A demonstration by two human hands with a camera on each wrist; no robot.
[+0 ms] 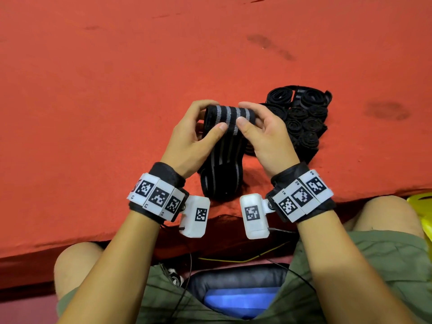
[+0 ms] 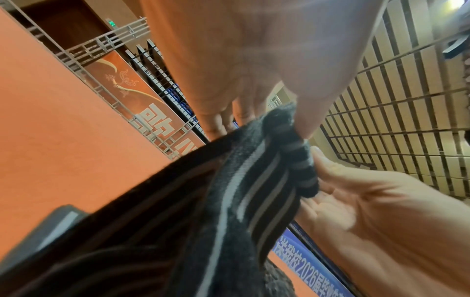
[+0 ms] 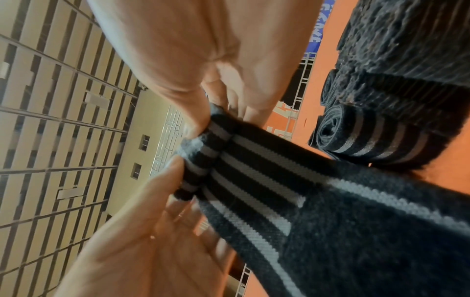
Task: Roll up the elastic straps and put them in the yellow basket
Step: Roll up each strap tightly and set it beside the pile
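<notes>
Both hands hold one black elastic strap (image 1: pixel 228 118) with grey stripes above the red tabletop (image 1: pixel 117 90). The left hand (image 1: pixel 189 136) has its fingers curled over the top of the rolled end and its thumb pressed against the near face; the right hand (image 1: pixel 264 134) mirrors it, thumb beside thumb, fingers wrapped over the far side. So each grip is grasping the strap (the small roll sits pinched between them, as the wrist views confirm). Below the grip the unrolled length hangs down and folds onto the tabletop near its front edge, between the wrists. Just right of the grip, beyond the right hand, lies a cluster of rolled straps (image 1: pixel 301 118), packed touching one another. A sliver of the yellow basket (image 1: pixel 424 211) shows far right, below the tabletop edge.
</notes>
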